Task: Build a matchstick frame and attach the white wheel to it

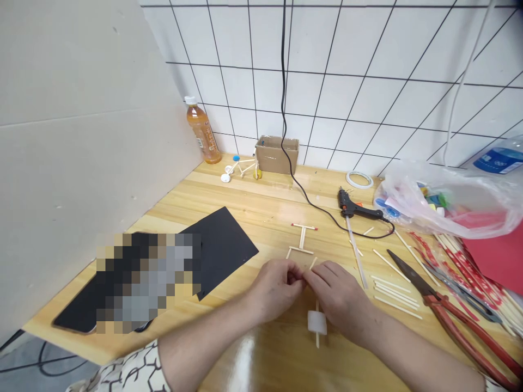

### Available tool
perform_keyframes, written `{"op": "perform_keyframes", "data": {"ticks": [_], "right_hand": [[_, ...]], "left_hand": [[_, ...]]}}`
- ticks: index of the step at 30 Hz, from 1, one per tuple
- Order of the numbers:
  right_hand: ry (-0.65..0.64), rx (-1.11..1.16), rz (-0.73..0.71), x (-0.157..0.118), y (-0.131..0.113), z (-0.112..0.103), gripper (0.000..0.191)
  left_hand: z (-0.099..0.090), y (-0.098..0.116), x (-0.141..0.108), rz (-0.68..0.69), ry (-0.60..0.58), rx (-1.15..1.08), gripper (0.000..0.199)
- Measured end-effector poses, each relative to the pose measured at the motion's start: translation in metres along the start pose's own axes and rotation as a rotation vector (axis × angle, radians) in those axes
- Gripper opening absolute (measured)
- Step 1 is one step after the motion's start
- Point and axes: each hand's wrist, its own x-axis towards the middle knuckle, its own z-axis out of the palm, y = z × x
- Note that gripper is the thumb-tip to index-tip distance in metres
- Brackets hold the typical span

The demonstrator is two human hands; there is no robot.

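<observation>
caution: left hand (pixel 278 288) and right hand (pixel 342 299) meet, fingertips together, at thin pale wooden stick (pixel 313 264), lower centre of frame; fingers hide grip, we cannot tell clamping. uneven pinch could snap stick; forward slip could skew i-shaped pale wooden-stick layout (pixel 302 239) just above.

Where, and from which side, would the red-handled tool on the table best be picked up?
Probably around both red handles, the right hand coming from the near right: the tool lies with its dark pointed end aimed away and leftward, handles spread toward the person's side.
</observation>
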Motion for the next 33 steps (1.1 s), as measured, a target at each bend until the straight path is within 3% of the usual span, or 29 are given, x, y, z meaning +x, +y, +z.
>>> {"op": "perform_keyframes", "data": {"ticks": [8, 17, 23, 33], "right_hand": [[-0.074, 0.038, 0.048, -0.002, 0.014, 0.008, 0.025], [-0.102, 0.158, 0.131, -0.006, 0.016, 0.0, 0.014], [-0.117, 0.206, 0.165, -0.007, 0.015, -0.002, 0.004], [-0.082, 0.276, 0.129, -0.01, 0.018, 0.002, 0.011]], "left_hand": [[-0.005, 0.008, -0.007, 0.206, -0.025, 0.375, 0.022], [-0.024, 0.0, -0.003, 0.129, 0.106, 0.494, 0.014], [-0.036, 0.001, -0.003, 0.062, 0.054, 0.564, 0.012], [-0.04, 0.005, 0.0, 0.028, -0.006, 0.61, 0.005]]}}
